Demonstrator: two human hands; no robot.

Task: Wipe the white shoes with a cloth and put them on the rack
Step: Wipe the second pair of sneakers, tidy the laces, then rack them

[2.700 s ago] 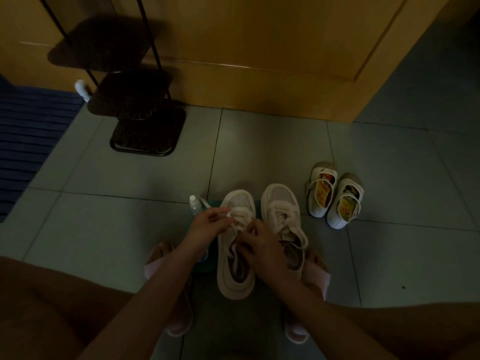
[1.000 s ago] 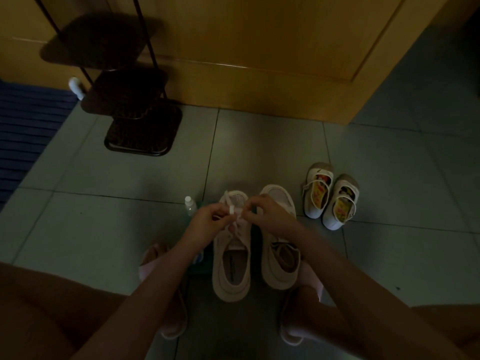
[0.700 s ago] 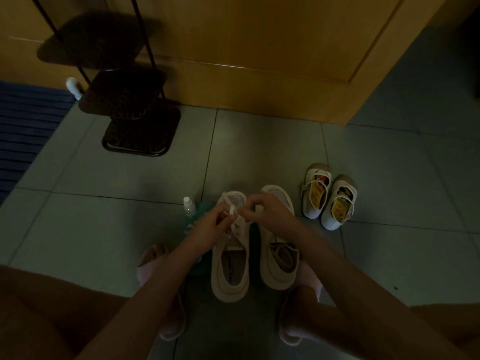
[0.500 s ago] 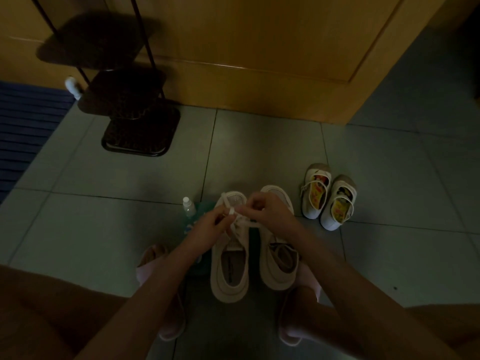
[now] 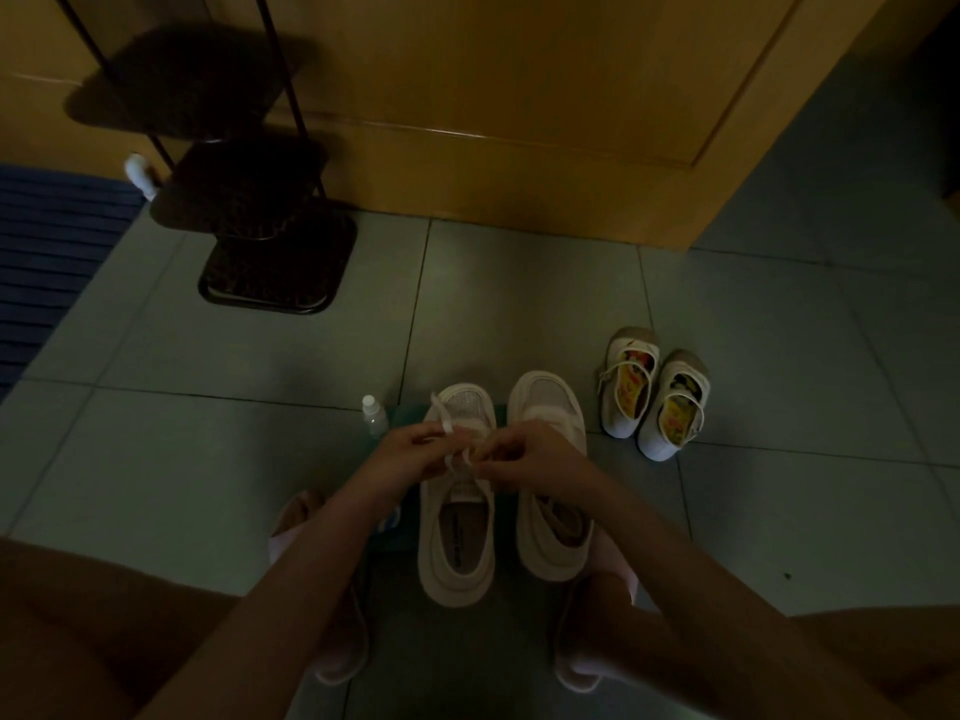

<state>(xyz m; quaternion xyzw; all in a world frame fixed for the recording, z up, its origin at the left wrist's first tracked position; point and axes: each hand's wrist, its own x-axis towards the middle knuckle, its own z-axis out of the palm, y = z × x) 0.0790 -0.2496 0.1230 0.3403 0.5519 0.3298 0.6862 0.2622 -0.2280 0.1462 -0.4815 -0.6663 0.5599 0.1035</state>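
The left hand [image 5: 410, 454] and right hand [image 5: 524, 459] each pinch the lace [image 5: 441, 415] of the white shoe [image 5: 457, 553] on the floor [image 5: 208, 459] at lower centre, so I judge the knot needs even pull and short loops before the rack [image 5: 270, 272] at upper left

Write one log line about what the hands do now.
left hand: pinches lace | right hand: pinches lace | white shoes: on floor | rack: beyond, untouched

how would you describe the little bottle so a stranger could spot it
From the wooden door, come down the tiled floor to the white sneakers. The bottle stands upright just left of the left sneaker toe, by the left hand. It alone is small and clear, with a white cap.
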